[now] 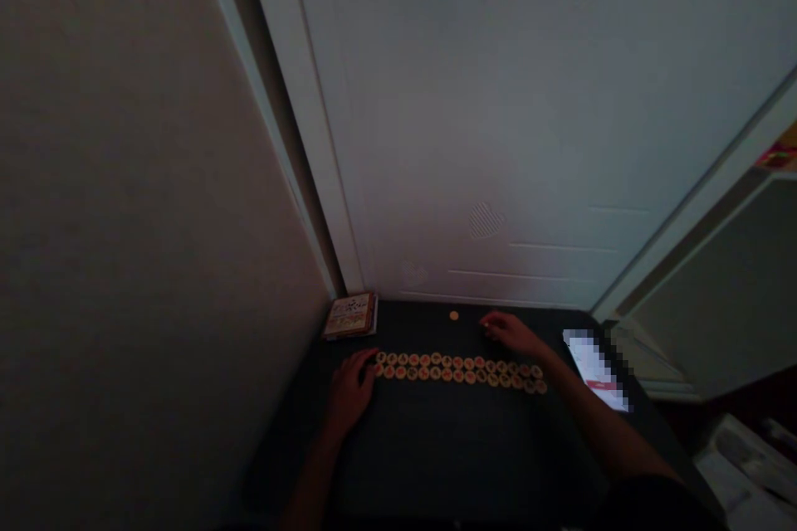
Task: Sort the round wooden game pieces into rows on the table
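Two long rows of round wooden Chinese chess pieces (447,375), marked in red and dark characters, lie side by side across the dark table. At the rows' left end rests my left hand (354,382), its fingers stretched out with the thumb apart, close against the end pieces. My right hand (511,333) is above the rows toward their right part, fingers bent inward and pointing left. A small pale spot shows at its fingertips; what they hold, if anything, I cannot make out. A single round piece (454,316) lies apart near the back edge, left of my right hand.
A small stack of booklets or boxes (350,316) sits at the table's back left corner. To the right lies a phone with a lit screen (594,369). A white panel (498,141) rises behind the dark table (436,448), and a wall (155,224) borders its left.
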A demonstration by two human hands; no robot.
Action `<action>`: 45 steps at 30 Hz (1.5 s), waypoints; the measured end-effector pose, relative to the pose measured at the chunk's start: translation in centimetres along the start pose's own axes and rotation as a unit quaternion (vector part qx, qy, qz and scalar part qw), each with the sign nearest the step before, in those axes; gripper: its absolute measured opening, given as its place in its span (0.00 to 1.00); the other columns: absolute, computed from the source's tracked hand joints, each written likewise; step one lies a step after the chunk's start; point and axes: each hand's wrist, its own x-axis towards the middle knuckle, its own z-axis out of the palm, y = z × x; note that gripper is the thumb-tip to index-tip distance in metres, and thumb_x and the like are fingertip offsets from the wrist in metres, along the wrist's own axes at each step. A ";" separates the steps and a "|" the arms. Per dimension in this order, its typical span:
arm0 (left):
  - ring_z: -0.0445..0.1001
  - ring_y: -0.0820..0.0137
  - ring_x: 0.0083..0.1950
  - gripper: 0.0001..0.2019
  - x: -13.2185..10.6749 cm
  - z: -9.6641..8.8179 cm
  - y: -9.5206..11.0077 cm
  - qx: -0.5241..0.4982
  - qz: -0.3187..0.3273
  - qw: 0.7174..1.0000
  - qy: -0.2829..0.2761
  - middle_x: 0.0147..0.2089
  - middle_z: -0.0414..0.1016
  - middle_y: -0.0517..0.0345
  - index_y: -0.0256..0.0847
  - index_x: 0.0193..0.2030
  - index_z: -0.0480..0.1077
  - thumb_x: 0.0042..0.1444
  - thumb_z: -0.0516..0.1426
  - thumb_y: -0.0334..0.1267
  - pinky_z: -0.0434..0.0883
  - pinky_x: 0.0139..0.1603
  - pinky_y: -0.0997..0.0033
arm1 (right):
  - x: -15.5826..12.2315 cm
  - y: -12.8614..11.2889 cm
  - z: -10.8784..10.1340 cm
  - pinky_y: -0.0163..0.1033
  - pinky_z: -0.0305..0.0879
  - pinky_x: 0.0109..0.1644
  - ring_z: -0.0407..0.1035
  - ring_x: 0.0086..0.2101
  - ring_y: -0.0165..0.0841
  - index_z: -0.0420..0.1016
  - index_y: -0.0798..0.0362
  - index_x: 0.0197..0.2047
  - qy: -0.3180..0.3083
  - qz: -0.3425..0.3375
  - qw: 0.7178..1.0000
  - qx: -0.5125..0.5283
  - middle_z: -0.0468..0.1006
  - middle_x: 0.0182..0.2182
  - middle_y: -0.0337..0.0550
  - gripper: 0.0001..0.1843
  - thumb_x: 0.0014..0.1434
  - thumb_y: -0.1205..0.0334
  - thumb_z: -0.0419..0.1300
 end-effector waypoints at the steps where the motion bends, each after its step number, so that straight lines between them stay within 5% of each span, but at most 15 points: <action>1: 0.73 0.60 0.60 0.17 0.0 0.0 -0.1 -0.014 -0.006 1.000 0.010 0.59 0.76 0.54 0.48 0.57 0.73 0.64 0.50 0.40 0.68 0.61 0.53 | -0.1 0.1 0.0 0.45 0.75 0.44 0.77 0.39 0.38 0.77 0.52 0.47 -0.007 0.007 1.000 0.019 0.81 0.42 0.48 0.19 0.62 0.46 0.61; 8: 0.75 0.59 0.56 0.18 0.1 -0.3 0.1 -0.076 -0.038 0.995 0.060 0.55 0.76 0.50 0.43 0.55 0.73 0.63 0.50 0.41 0.70 0.60 0.55 | -0.6 0.4 0.4 0.46 0.75 0.48 0.77 0.38 0.36 0.75 0.52 0.46 -0.033 0.048 0.991 0.121 0.79 0.42 0.47 0.27 0.55 0.38 0.66; 17: 0.76 0.58 0.54 0.17 0.1 -0.7 0.5 -0.065 -0.047 0.994 0.072 0.53 0.77 0.49 0.41 0.51 0.75 0.62 0.49 0.41 0.71 0.59 0.55 | -2.3 -0.8 -0.7 0.46 0.73 0.46 0.76 0.37 0.36 0.72 0.51 0.43 -0.056 0.044 0.985 0.159 0.79 0.38 0.42 0.27 0.47 0.44 0.73; 38: 0.79 0.59 0.48 0.19 0.1 -0.4 0.7 -0.089 -0.099 0.985 0.106 0.52 0.79 0.48 0.41 0.54 0.72 0.59 0.51 0.42 0.74 0.54 0.56 | -5.1 -3.4 -3.2 0.34 0.67 0.28 0.75 0.26 0.33 0.72 0.53 0.33 -0.088 0.047 0.995 -0.004 0.80 0.25 0.40 0.20 0.48 0.48 0.72; 45: 0.78 0.59 0.49 0.19 0.1 -0.2 0.3 -0.092 -0.087 0.987 0.100 0.51 0.79 0.48 0.41 0.55 0.71 0.61 0.51 0.42 0.73 0.55 0.55 | -4.9 -3.2 -4.5 0.36 0.70 0.29 0.76 0.24 0.33 0.75 0.54 0.35 -0.077 0.072 0.994 -0.012 0.81 0.25 0.40 0.21 0.51 0.44 0.70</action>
